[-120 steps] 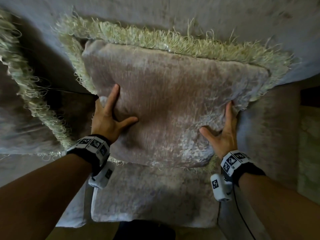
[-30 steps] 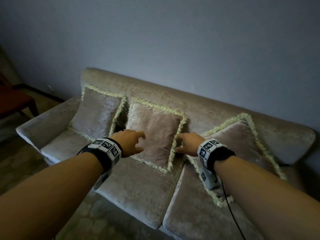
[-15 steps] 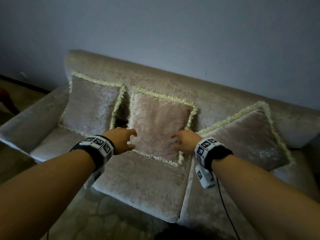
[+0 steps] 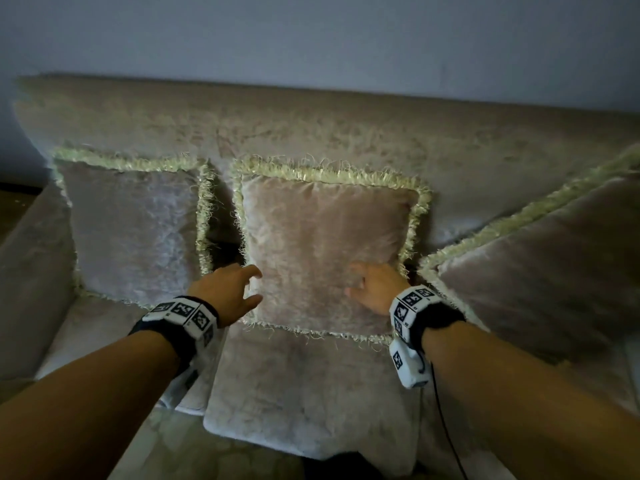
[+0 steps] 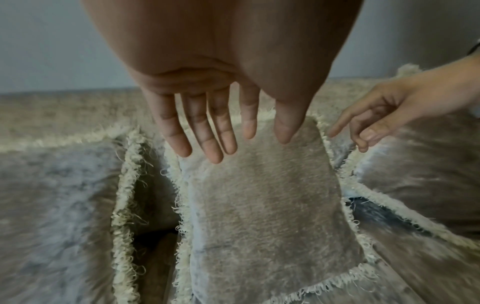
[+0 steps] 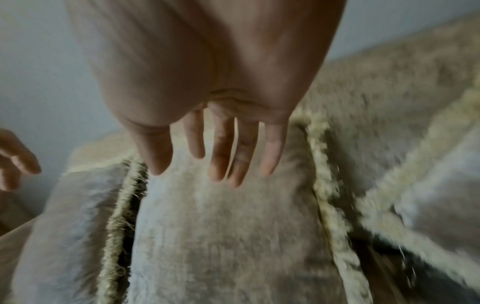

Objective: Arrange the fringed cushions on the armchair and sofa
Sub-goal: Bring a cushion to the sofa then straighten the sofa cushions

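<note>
Left hand (image 4: pixel 227 294), right hand (image 4: pixel 375 289): fingers spread, empty | middle pink velvet fringed cushion (image 4: pixel 325 251) upright on beige sofa (image 4: pixel 311 126) | right cushion (image 4: pixel 540 258) slumped (armchair unseen)

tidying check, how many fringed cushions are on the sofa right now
3. The left cushion leans on the backrest, the middle cushion stands between both hands, and the right cushion lies tilted, cut off by the frame edge. More may be out of view.
</note>
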